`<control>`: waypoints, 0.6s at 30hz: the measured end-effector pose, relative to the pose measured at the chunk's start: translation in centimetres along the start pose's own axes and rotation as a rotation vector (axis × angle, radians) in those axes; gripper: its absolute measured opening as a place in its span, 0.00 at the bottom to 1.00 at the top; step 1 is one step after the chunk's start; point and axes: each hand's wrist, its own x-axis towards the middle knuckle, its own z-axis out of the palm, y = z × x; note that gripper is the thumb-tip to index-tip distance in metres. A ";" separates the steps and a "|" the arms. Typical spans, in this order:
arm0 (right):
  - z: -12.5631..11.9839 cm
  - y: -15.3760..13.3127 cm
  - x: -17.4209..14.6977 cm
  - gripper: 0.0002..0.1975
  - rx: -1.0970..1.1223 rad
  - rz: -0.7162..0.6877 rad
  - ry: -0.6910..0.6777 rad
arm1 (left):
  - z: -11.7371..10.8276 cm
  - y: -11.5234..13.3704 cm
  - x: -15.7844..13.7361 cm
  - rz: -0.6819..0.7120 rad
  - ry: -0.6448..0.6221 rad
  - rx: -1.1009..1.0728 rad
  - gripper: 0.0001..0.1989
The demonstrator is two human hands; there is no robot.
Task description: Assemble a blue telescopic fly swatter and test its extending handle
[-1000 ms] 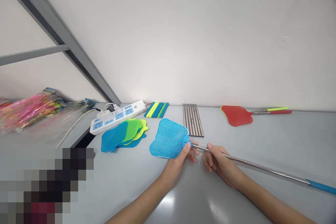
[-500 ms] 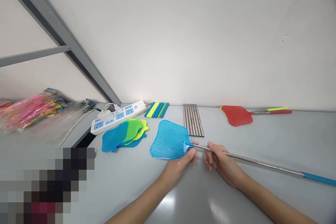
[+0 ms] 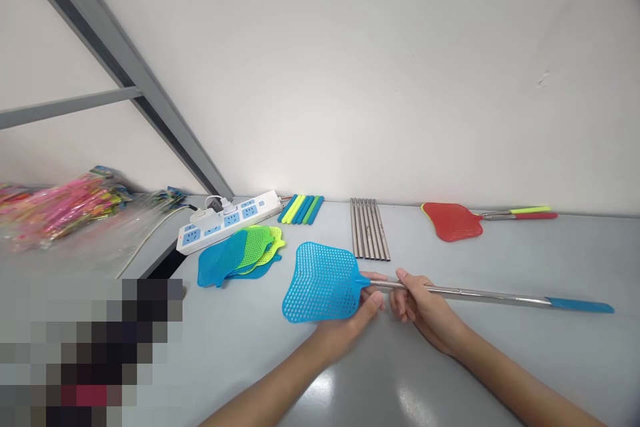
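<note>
Gray tabletop (image 3: 550, 253) runs back to a pale wall (image 3: 350, 80). Positions below are relative to the row of metal tubes (image 3: 370, 230), laid side by side near that wall. Diagonal gray frame (image 3: 125, 73) stands well left of the row.

Blue swatter (image 3: 323, 283): in front of the tube row, head just left of the row's near end, metal rod (image 3: 480, 294) running off to the right, blue handle (image 3: 580, 305) well right of the row. Perforated face toward the camera, neck joined to the rod, rod extended in sections. Can't tell if the handle touches the table.

Left hand (image 3: 353, 322): in front of the row, at the swatter's neck. Loosely spread, thumb off the rod on the near side, other fingers showing behind the neck. Can't tell if those bear on it.

Right hand (image 3: 427, 303): in front of the row, slightly right. Holding the rod, thumb over it, fingers curled below. Hands are near each other.

Others: colored grips (image 3: 301, 209), blue/yellow/green, side by side just left of the row. Loose mesh heads (image 3: 240, 257) overlap farther left. White power strip (image 3: 233, 220), plugs in, behind those heads. Bagged items (image 3: 75, 203), mostly pink, well left of the row. Red swatter (image 3: 453, 221) right of the row near the wall, over a yellow swatter (image 3: 535, 209).
</note>
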 end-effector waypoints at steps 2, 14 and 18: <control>0.0 0.0 -0.1 0.28 -0.021 0.004 0.004 | 0.1 0.2 -0.1 0.008 0.006 0.034 0.12; 0.2 -0.5 -0.2 0.26 0.014 0.035 -0.008 | 0.4 0.0 0.3 0.015 0.031 -0.012 0.14; 0.2 -0.5 -0.3 0.27 0.005 0.034 -0.006 | 0.4 -0.1 0.3 0.009 0.031 -0.041 0.14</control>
